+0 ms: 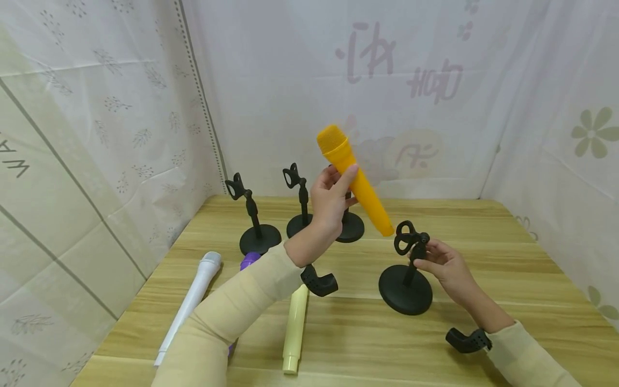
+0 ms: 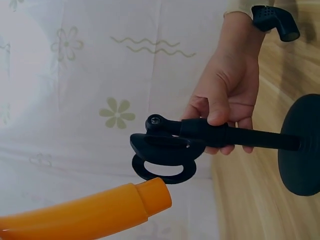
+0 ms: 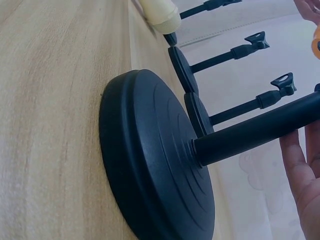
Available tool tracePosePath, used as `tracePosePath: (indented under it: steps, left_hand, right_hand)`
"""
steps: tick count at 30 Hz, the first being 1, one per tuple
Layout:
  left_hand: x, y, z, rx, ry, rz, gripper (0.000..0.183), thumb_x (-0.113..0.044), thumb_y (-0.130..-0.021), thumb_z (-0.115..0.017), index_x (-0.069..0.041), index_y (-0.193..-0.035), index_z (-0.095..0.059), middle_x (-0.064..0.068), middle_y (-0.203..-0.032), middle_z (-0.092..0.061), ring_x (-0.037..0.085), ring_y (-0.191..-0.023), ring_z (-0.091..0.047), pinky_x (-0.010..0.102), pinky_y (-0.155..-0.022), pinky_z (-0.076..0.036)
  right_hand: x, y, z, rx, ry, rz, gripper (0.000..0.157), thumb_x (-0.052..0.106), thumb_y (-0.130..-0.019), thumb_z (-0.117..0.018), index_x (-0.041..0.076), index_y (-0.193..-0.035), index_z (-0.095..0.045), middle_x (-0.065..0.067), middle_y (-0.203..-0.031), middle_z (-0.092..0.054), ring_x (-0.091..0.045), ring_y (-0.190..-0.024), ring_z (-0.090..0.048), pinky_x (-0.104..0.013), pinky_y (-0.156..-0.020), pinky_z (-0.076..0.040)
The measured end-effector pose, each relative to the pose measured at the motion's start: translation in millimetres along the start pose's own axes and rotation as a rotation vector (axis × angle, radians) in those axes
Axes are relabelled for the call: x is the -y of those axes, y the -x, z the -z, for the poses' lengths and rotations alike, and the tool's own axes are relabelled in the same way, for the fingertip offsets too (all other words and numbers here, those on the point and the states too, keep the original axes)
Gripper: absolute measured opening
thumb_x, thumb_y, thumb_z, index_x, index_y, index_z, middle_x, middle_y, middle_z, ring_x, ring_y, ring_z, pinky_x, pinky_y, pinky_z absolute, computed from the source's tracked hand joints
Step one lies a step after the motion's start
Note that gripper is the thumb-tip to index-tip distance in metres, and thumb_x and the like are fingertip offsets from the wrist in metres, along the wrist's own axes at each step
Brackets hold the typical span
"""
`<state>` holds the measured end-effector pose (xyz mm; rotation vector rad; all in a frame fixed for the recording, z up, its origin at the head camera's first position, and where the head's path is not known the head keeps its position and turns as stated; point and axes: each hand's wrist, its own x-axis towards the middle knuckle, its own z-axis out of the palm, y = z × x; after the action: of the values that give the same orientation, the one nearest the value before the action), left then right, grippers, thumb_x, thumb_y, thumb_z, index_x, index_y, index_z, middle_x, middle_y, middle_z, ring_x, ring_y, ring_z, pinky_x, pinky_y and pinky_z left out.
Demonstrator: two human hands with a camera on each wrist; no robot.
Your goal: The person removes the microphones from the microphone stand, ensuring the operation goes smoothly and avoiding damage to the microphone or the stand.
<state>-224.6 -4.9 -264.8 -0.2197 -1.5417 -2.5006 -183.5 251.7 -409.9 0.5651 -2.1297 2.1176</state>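
In the head view my left hand (image 1: 331, 199) grips a yellow-orange toy microphone (image 1: 360, 183) around its body, head up and tilted to the left. The microphone's lower end hangs close to the ring-shaped clip of a black microphone stand (image 1: 406, 295). My right hand (image 1: 445, 269) holds that stand by its post, just below the clip. In the left wrist view, the thumb and fingers of the right hand (image 2: 227, 95) wrap the post, and the microphone's tail (image 2: 155, 195) overlaps the clip's edge. The right wrist view shows the stand's round base (image 3: 155, 160) at the wooden table.
Three more black stands, including one at the left (image 1: 258, 239) and one in the middle (image 1: 300, 223), stand along the table's back. A white microphone (image 1: 191, 301), a purple microphone (image 1: 250, 260) partly under my left sleeve, and a pale yellow microphone (image 1: 296, 328) lie in front.
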Motion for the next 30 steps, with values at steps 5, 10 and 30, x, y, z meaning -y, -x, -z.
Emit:
tracePosePath:
  steps: [5, 10, 30]
  left_hand:
    - [1.5, 1.5, 6.8, -0.002, -0.026, 0.05, 0.037, -0.029, -0.087, -0.076, -0.009, -0.116, -0.062, 0.007, -0.102, -0.06, 0.021, -0.084, -0.062, 0.041, -0.076, -0.057]
    - [2.5, 3.1, 13.1, -0.004, -0.062, 0.104, 0.038, -0.029, -0.088, -0.075, -0.01, -0.117, -0.061, 0.008, -0.104, -0.06, 0.021, -0.084, -0.06, 0.041, -0.077, -0.057]
    - [20.2, 8.2, 33.7, 0.036, -0.165, 0.251, 0.041, -0.026, -0.087, -0.076, -0.01, -0.121, -0.061, 0.009, -0.109, -0.058, 0.025, -0.091, -0.063, 0.041, -0.073, -0.058]
  right_hand:
    - [0.9, -0.2, -0.5, 0.001, -0.016, 0.006, 0.038, -0.006, -0.088, -0.067, 0.007, -0.123, -0.062, -0.006, -0.106, -0.069, -0.013, -0.096, -0.065, -0.026, -0.084, -0.053]
    - [1.1, 0.3, -0.6, 0.008, -0.033, 0.021, 0.037, -0.008, -0.088, -0.066, 0.009, -0.121, -0.064, -0.005, -0.105, -0.069, -0.012, -0.096, -0.066, -0.024, -0.084, -0.053]
    - [2.9, -1.1, 1.0, -0.015, -0.008, -0.029, 0.035, -0.004, -0.087, -0.069, 0.007, -0.12, -0.064, -0.004, -0.106, -0.069, -0.013, -0.097, -0.065, -0.026, -0.083, -0.053]
